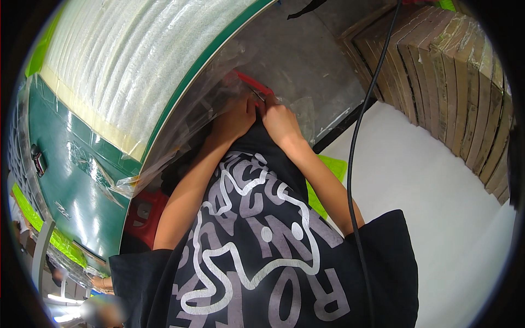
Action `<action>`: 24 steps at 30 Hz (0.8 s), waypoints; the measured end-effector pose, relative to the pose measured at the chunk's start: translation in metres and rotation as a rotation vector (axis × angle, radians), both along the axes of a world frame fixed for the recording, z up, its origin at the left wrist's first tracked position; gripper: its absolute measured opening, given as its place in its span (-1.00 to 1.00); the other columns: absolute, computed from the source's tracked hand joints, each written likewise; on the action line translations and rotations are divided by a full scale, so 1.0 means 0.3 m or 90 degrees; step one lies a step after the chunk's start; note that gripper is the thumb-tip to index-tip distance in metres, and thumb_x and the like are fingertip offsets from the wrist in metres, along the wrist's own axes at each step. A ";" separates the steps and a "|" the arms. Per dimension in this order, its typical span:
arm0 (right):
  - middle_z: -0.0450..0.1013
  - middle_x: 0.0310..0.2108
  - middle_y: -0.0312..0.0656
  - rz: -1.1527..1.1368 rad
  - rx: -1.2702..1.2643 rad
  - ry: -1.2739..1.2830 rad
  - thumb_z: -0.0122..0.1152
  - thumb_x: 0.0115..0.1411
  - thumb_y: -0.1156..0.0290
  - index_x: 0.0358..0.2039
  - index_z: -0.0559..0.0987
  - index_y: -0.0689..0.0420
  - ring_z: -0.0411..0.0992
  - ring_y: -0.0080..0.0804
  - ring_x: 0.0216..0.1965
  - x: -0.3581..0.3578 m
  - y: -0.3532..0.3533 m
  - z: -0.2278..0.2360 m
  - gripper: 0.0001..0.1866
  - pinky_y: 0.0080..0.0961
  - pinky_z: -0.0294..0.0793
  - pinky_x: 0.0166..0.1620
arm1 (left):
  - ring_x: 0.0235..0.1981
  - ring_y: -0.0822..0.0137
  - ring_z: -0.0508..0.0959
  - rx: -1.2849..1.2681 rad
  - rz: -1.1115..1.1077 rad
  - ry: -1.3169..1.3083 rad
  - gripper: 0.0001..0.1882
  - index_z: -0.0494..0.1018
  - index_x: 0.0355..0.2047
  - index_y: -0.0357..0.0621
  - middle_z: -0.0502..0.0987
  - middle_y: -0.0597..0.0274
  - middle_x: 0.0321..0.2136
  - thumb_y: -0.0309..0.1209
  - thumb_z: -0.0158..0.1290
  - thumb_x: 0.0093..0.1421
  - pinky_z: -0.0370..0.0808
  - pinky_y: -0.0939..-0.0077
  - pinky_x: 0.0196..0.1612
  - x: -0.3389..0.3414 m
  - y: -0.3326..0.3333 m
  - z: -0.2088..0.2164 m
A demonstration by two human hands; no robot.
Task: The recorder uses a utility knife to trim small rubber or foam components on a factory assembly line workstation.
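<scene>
gray floor (pixel 322 65), green tabletop (pixel 82 188), red stool (pixel 143 217)

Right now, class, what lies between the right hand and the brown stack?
From right hand to brown stack, the head view shows clear plastic, grey surface, black cable.

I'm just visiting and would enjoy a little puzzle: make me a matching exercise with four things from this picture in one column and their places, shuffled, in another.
Things
1. Slim red object
2. Brown stack
3. Black cable
4. Ridged white sheeting

Places
A. Hanging in front of the right sleeve
B. On the green surface, toward the upper left of the picture
C. At the fingers of the left hand and right hand
D. Toward the upper right of the picture

Right pairs: 1-C, 2-D, 3-A, 4-B
</scene>
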State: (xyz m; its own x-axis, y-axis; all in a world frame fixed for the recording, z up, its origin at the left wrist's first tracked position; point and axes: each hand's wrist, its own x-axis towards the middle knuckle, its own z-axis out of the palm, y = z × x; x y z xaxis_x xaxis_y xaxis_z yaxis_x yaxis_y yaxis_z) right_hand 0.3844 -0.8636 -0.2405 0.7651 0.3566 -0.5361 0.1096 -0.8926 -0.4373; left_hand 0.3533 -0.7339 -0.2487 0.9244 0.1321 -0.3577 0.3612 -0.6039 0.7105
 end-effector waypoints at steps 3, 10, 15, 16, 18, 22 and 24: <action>0.42 -0.57 0.17 -0.008 -0.010 0.024 -0.17 0.21 0.23 -0.26 0.30 0.22 0.41 0.16 -0.48 0.007 0.008 0.005 -0.71 -0.05 0.40 -0.42 | -0.47 -0.13 0.46 0.022 0.004 0.010 -0.78 0.41 -0.38 -0.18 0.45 -0.16 -0.54 -0.32 -0.18 0.17 0.37 0.10 -0.41 -0.003 0.003 -0.006; 0.42 -0.52 0.21 -0.018 -0.010 0.064 -0.18 0.21 0.24 -0.24 0.32 0.24 0.40 0.19 -0.46 -0.006 -0.008 0.034 -0.70 -0.03 0.39 -0.38 | -0.46 -0.14 0.45 0.011 -0.016 0.008 -0.77 0.41 -0.37 -0.21 0.44 -0.17 -0.54 -0.32 -0.18 0.18 0.37 0.09 -0.40 -0.009 0.000 -0.023; 0.42 -0.51 0.22 -0.019 -0.032 0.082 -0.19 0.20 0.24 -0.23 0.33 0.23 0.39 0.21 -0.43 -0.021 -0.024 0.053 -0.69 -0.02 0.39 -0.35 | -0.46 -0.13 0.45 -0.014 0.013 -0.030 -0.75 0.40 -0.42 -0.24 0.44 -0.17 -0.55 -0.33 -0.18 0.19 0.35 0.09 -0.41 -0.011 -0.001 -0.022; 0.41 -0.51 0.22 -0.015 -0.033 0.086 -0.19 0.20 0.23 -0.23 0.33 0.23 0.39 0.21 -0.42 -0.023 -0.026 0.051 -0.69 -0.02 0.39 -0.34 | -0.45 -0.13 0.45 -0.014 0.011 -0.009 -0.76 0.39 -0.45 -0.25 0.44 -0.17 -0.54 -0.33 -0.18 0.16 0.35 0.09 -0.38 -0.008 -0.001 -0.016; 0.41 -0.52 0.23 -0.013 -0.034 0.091 -0.19 0.20 0.23 -0.23 0.33 0.23 0.39 0.21 -0.41 -0.023 -0.024 0.046 -0.69 -0.03 0.38 -0.33 | -0.43 -0.12 0.46 -0.014 0.009 0.013 -0.76 0.38 -0.48 -0.26 0.45 -0.17 -0.52 -0.34 -0.18 0.13 0.35 0.08 -0.35 -0.007 0.001 -0.014; 0.41 -0.51 0.23 -0.021 -0.007 0.083 -0.18 0.20 0.22 -0.27 0.35 0.24 0.39 0.20 -0.41 -0.005 -0.009 0.016 -0.69 -0.02 0.38 -0.33 | -0.42 -0.12 0.45 -0.012 -0.022 0.022 -0.78 0.38 -0.47 -0.24 0.44 -0.18 -0.51 -0.35 -0.18 0.12 0.35 0.08 -0.34 -0.004 0.003 -0.003; 0.41 -0.51 0.23 -0.021 0.003 0.075 -0.17 0.20 0.22 -0.28 0.36 0.24 0.39 0.20 -0.42 -0.007 -0.009 0.006 -0.68 -0.02 0.37 -0.33 | -0.42 -0.13 0.45 -0.010 -0.030 0.034 -0.79 0.38 -0.47 -0.23 0.44 -0.18 -0.50 -0.36 -0.18 0.11 0.35 0.08 -0.34 -0.007 0.004 0.003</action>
State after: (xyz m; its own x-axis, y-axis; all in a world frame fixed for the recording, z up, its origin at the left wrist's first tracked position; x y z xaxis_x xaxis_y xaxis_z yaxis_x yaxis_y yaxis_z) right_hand 0.3822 -0.8662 -0.2387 0.7086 0.3352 -0.6209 0.0278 -0.8925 -0.4501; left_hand 0.3513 -0.7327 -0.2479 0.9090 0.0832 -0.4084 0.3704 -0.6103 0.7003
